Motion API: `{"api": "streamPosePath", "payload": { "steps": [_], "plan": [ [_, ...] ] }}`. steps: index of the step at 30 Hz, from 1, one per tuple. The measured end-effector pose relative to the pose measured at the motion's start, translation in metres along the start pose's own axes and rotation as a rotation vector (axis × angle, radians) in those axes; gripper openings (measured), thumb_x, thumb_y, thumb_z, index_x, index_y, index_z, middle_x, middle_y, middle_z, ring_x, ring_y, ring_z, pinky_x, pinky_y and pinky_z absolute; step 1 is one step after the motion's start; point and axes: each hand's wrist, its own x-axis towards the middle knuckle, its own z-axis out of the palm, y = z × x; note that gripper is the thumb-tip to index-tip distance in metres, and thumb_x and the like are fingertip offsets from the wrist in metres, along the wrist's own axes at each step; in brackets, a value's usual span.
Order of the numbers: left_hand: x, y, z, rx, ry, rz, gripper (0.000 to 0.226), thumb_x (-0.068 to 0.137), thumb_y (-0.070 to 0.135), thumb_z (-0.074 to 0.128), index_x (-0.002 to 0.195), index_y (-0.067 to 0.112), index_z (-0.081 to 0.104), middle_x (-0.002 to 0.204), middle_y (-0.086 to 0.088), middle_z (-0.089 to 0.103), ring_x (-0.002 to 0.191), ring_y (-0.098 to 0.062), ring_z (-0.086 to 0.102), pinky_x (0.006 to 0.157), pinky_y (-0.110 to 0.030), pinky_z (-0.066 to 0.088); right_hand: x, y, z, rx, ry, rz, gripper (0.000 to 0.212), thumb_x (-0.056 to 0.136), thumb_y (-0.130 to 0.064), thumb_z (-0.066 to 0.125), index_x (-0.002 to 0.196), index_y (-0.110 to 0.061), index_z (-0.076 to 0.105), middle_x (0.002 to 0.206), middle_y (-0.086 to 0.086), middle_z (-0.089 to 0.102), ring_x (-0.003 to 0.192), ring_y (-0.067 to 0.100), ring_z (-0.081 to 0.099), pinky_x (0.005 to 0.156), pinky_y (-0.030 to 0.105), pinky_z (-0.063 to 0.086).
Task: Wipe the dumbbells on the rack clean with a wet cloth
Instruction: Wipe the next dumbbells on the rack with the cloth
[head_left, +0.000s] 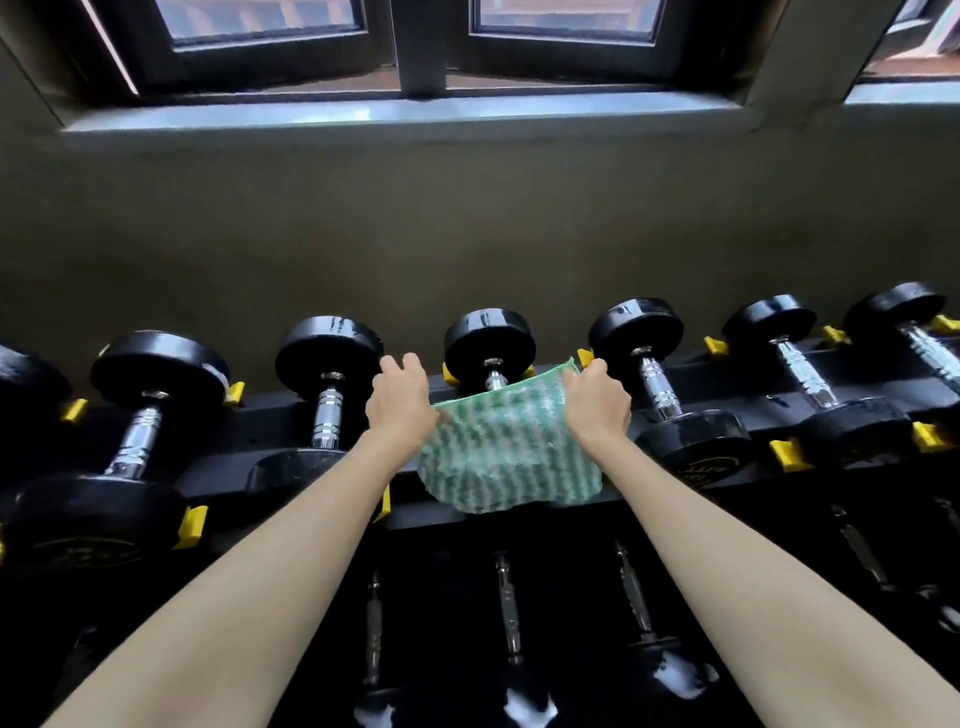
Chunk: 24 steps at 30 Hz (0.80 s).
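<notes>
I hold the green and white cloth (511, 452) with both hands. My left hand (400, 400) grips its left edge and my right hand (597, 410) grips its top right corner, with my fingers (402, 366) curled tight on it. The cloth lies spread over the middle dumbbell (488, 340) and hides most of its shiny handle and its near end. That dumbbell sits in a row with other black dumbbells (332, 353) on the top of the black rack (270, 413), under a window (415, 52).

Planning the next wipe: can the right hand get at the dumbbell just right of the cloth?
Probably yes: the right hand grips the cloth by its edge, just beside that dumbbell, and nothing stands between them.
</notes>
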Motion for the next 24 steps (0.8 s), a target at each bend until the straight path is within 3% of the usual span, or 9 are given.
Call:
{"api": "streamPosePath", "payload": {
  "steps": [2,4,7,10,12,14,16,20,24],
  "plan": [
    [0.005,0.008,0.013,-0.225,-0.06,-0.243,0.079,0.075,0.034,0.077,0.127,0.0,0.028,0.134,-0.019,0.03,0.12,-0.036,0.037,0.09,-0.039,0.038,0.01,0.006,0.009,0.007,-0.124,0.01,0.048,0.092,-0.024,0.053,0.129,-0.001,0.034,0.134,0.02,0.038,0.122,0.037,0.041,0.096,0.041,0.036],
    [0.002,0.009,0.031,-0.328,-0.095,-0.4,0.091,0.069,0.041,0.079,0.13,0.0,0.024,0.136,-0.018,0.025,0.124,-0.035,0.03,0.1,-0.041,0.032,0.008,0.012,0.013,0.029,-0.104,-0.077,0.049,0.085,-0.016,0.058,0.127,-0.003,0.036,0.132,0.015,0.033,0.12,0.033,0.036,0.095,0.036,0.033],
    [-0.004,0.006,0.055,-0.506,0.051,-0.394,0.067,0.079,0.032,0.072,0.121,-0.001,0.032,0.132,-0.018,0.031,0.121,-0.033,0.033,0.094,-0.04,0.033,-0.008,0.024,0.023,0.045,-0.041,-0.318,0.024,0.087,-0.013,0.056,0.109,-0.003,0.053,0.112,0.01,0.046,0.109,0.028,0.044,0.079,0.026,0.028],
    [-0.016,0.013,0.08,-0.654,-0.116,-0.334,0.049,0.098,0.036,0.036,0.121,-0.006,0.045,0.128,-0.019,0.05,0.117,-0.033,0.045,0.087,-0.035,0.035,-0.03,0.037,0.044,0.177,-0.192,-0.328,0.024,0.097,-0.018,0.043,0.105,-0.005,0.061,0.108,0.007,0.056,0.108,0.022,0.05,0.077,0.019,0.027],
    [-0.027,0.018,0.095,-0.588,-0.173,-0.227,0.051,0.1,0.034,0.019,0.119,-0.002,0.049,0.126,-0.02,0.051,0.114,-0.034,0.045,0.088,-0.038,0.034,-0.035,0.038,0.052,0.3,-0.248,-0.281,0.03,0.101,-0.017,0.034,0.114,-0.004,0.058,0.119,0.008,0.056,0.12,0.021,0.044,0.093,0.018,0.028],
    [-0.033,0.02,0.106,-0.479,-0.083,-0.11,0.042,0.1,0.027,0.016,0.113,0.001,0.047,0.121,-0.02,0.05,0.109,-0.034,0.044,0.081,-0.037,0.031,-0.031,0.04,0.053,0.368,-0.313,-0.201,0.034,0.103,-0.018,0.028,0.122,-0.006,0.053,0.126,0.007,0.05,0.128,0.019,0.037,0.11,0.03,0.023],
    [-0.037,0.023,0.109,-0.359,0.022,-0.015,0.04,0.099,0.026,0.019,0.112,0.002,0.048,0.116,-0.017,0.051,0.107,-0.033,0.045,0.084,-0.038,0.033,-0.027,0.044,0.052,0.47,-0.36,-0.118,0.033,0.103,-0.02,0.028,0.123,-0.008,0.051,0.124,0.005,0.048,0.124,0.019,0.041,0.111,0.035,0.027],
    [-0.038,0.037,0.104,-0.081,0.167,0.234,0.053,0.087,0.038,0.013,0.087,0.007,0.056,0.083,-0.011,0.056,0.076,-0.032,0.054,0.067,-0.039,0.041,-0.025,0.06,0.049,0.88,-0.45,0.078,0.025,0.103,-0.02,0.032,0.113,-0.011,0.054,0.103,0.004,0.06,0.091,0.011,0.059,0.081,0.021,0.052],
    [-0.029,0.058,0.108,0.255,0.214,0.468,0.031,0.076,0.027,0.035,0.058,0.014,0.057,0.056,-0.004,0.054,0.048,-0.025,0.052,0.047,-0.027,0.039,-0.015,0.076,0.054,0.948,-0.474,0.178,0.026,0.101,-0.024,0.037,0.093,-0.017,0.061,0.078,-0.005,0.064,0.07,0.007,0.058,0.06,0.02,0.047]
  ]
}}
